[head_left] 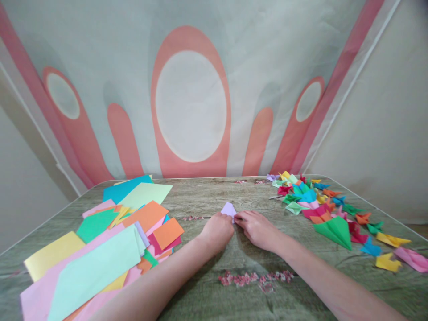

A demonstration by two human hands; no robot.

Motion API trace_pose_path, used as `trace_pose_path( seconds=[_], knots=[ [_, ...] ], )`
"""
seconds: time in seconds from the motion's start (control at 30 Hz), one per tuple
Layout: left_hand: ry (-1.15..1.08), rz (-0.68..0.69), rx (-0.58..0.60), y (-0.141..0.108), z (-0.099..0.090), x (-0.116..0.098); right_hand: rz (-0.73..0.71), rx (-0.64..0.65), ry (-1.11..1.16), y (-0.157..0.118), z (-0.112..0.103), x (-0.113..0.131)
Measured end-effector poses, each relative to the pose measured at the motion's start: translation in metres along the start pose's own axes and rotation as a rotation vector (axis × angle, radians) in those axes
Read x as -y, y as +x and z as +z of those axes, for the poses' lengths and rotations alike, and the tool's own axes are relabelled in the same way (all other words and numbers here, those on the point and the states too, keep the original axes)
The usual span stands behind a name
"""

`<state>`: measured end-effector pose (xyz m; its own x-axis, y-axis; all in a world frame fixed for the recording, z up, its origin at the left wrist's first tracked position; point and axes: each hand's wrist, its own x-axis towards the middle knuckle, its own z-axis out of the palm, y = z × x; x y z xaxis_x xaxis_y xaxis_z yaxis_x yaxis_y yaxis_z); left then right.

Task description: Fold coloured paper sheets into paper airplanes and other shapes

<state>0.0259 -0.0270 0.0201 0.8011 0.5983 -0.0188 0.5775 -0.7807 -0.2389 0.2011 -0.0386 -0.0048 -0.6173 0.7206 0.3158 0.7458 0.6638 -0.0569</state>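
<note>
A small lavender paper [229, 208] with a pointed, folded top lies at the middle of the wood-patterned table. My left hand [219, 228] is curled over its lower left part, fingers bent and pressed on it. From the right, my right hand [256, 228] pinches the paper's right edge between thumb and fingertips. The two hands almost touch each other, and they hide the lower part of the paper.
Flat coloured sheets [96, 263] are piled on the left, partly beneath my left forearm. Many small folded paper pieces [310, 198] spread along the right side, with a larger green folded piece [334, 232] among them. A printed backdrop [190, 169] stands behind the table [200, 189].
</note>
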Motion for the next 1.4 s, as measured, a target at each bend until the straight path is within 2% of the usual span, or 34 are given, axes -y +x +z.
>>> trace_pose_path(
  seconds=[0.27,0.5,0.73,0.97,1.03,1.1,1.2,1.4],
  knots=[
    [-0.027,0.026,0.002,-0.008,-0.005,0.004,-0.017,-0.041,0.033,-0.005,0.006,-0.003],
    [-0.037,0.009,0.036,-0.008,-0.004,0.012,0.013,-0.045,-0.060,0.000,0.008,0.000],
    [-0.004,-0.098,0.158,-0.019,-0.028,0.002,-0.033,-0.015,-0.123,0.003,0.004,0.002],
    [-0.044,-0.218,0.237,-0.023,-0.043,-0.004,0.011,-0.033,-0.093,0.002,0.006,0.002],
    [-0.033,-0.265,0.208,-0.021,-0.043,-0.002,0.020,-0.017,-0.092,0.003,0.006,0.002],
    [-0.040,-0.273,0.120,-0.016,-0.038,0.001,0.023,0.004,-0.104,0.003,0.006,0.001],
    [-0.072,-0.168,-0.022,-0.010,-0.026,0.006,0.005,0.013,-0.123,0.004,0.007,-0.001],
    [-0.067,-0.002,-0.036,-0.003,-0.005,0.011,-0.037,-0.011,-0.136,0.004,0.004,0.001]
  ],
)
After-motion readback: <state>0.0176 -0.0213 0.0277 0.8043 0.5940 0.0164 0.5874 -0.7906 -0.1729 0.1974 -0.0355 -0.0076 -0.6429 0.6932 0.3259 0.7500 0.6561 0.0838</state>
